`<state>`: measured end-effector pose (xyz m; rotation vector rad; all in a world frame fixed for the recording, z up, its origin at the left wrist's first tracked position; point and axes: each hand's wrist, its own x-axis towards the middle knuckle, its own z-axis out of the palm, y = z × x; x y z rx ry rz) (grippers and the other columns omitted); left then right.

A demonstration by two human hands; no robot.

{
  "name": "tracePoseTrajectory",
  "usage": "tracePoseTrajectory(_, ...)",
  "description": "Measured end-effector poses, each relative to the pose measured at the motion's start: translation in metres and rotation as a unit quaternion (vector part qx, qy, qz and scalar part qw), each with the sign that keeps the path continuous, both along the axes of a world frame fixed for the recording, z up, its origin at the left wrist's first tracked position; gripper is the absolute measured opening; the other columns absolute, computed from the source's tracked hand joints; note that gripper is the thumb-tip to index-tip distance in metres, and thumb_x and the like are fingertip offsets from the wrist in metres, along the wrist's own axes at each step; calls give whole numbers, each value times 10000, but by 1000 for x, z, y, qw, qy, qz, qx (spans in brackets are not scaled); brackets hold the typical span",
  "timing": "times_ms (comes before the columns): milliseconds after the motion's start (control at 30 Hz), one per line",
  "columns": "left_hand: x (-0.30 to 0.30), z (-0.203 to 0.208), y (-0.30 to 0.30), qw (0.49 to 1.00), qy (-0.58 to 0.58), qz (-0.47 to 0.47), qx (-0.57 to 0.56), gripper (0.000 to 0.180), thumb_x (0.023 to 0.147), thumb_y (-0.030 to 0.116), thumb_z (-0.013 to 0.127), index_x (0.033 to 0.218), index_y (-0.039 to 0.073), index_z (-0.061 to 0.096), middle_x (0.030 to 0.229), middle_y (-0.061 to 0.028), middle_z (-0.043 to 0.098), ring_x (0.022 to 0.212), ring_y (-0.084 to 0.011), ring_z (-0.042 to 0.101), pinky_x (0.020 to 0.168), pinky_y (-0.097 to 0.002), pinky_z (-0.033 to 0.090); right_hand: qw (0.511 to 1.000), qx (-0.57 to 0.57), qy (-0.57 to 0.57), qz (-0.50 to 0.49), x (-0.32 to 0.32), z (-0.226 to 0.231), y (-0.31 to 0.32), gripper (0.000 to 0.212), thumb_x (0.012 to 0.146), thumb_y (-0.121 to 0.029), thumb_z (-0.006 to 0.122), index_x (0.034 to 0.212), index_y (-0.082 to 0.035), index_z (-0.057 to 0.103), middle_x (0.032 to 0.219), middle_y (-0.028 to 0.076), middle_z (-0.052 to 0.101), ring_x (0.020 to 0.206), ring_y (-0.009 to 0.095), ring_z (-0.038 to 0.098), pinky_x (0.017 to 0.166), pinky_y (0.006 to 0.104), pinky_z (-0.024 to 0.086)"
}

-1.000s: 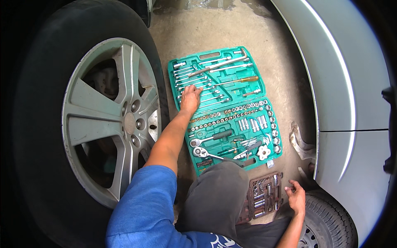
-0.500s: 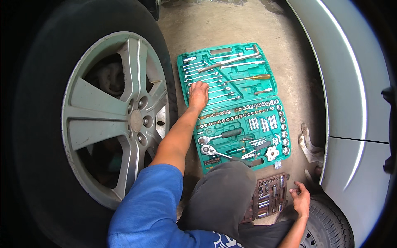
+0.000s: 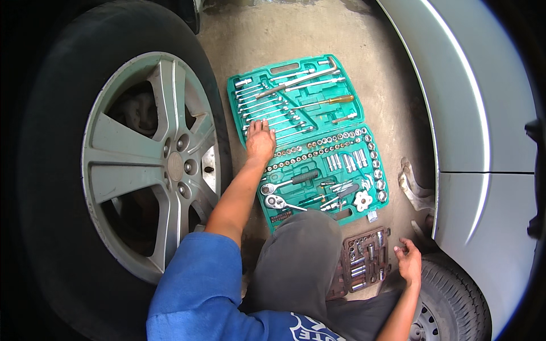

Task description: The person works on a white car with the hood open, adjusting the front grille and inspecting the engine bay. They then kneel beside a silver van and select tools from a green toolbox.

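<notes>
Concrete floor [image 3: 318, 40] carries an open green tool case [image 3: 310, 133] beside a loose wheel [image 3: 136, 165]. Left hand [image 3: 260, 142] lies flat, fingers spread, on its wrench row; right hand [image 3: 409, 262] hovers open beside a smaller socket tray [image 3: 364, 258]. Leaning weight could tip wrenches loose.

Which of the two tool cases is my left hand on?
The left hand rests on the big green case, lying open beside the wheel. The small dark case lies nearer the right hand.

A raised knee [image 3: 296, 256] hides the green tool case's [image 3: 284, 71] near edge and part of the small socket tray [image 3: 364, 258]; individual sockets are too small to tell apart.
</notes>
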<state>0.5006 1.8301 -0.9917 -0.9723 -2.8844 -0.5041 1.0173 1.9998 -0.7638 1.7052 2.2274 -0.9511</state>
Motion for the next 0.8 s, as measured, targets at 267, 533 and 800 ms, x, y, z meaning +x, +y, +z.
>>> tracePoseTrajectory(267,1,23,10,997,-70,19,-39,521,998,353,583,1449,95,537,1389,-165,522,1348,-398,443,1136,-519,391,1000,21,-18,13,-5,9,-6,448,898,-232,747,1300,-44,680,843,137,674,768,276,663,754,405,523)
tracePoseTrajectory(533,3,68,25,965,-149,33,-214,629,1001,466,553,1525,122,495,1565,-197,412,1466,-371,375,1198,-472,347,1000,-8,-7,14,-11,29,-11,322,921,-262,719,1120,-10,722,794,190,682,744,315,674,745,423,520)
tracePoseTrajectory(800,92,223,94,909,-319,-266,32,628,1010,492,592,1459,54,562,1473,-243,554,1387,-355,522,1156,-421,411,994,-75,74,10,1,18,-11,197,872,-163,667,968,9,669,950,210,686,898,348,670,823,436,507)
